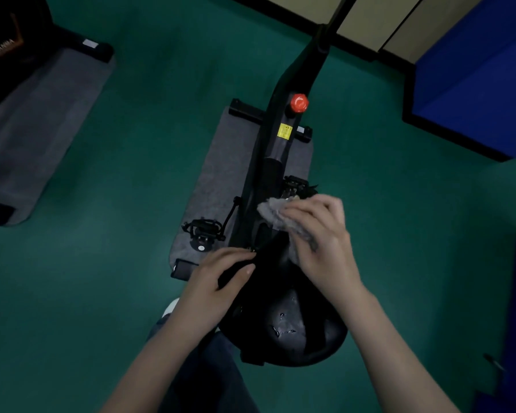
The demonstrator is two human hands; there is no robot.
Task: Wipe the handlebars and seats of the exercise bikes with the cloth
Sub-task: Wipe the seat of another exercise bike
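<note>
The right hand (322, 245) has its fingers curled over a bunched grey cloth (276, 216) and holds it against the front right side of the black seat (295, 326); part of the cloth sticks out past the fingertips toward the frame. The left hand (221, 281) grips the narrow nose of the seat from the other side, fingers wrapped under it and thumb lying on top. The wide rear of the seat sits between the two forearms and shows a worn greyish patch with a few glistening spots. The seat belongs to an exercise bike (276, 150), whose dark frame runs away from the person and carries a yellow label (284, 131) and a red knob (299, 102). A pedal (203, 231) shows on the left of the frame and another pedal (294, 184) on the right, just beyond the cloth. The bike stands on a grey mat (221, 174) laid on the green floor (146, 144). Below the left forearm is the person's leg (200, 371) in dark trousers. At far left lies a second grey mat (42, 120) under other dark equipment, and a blue panel (474, 70) stands at the upper right.
</note>
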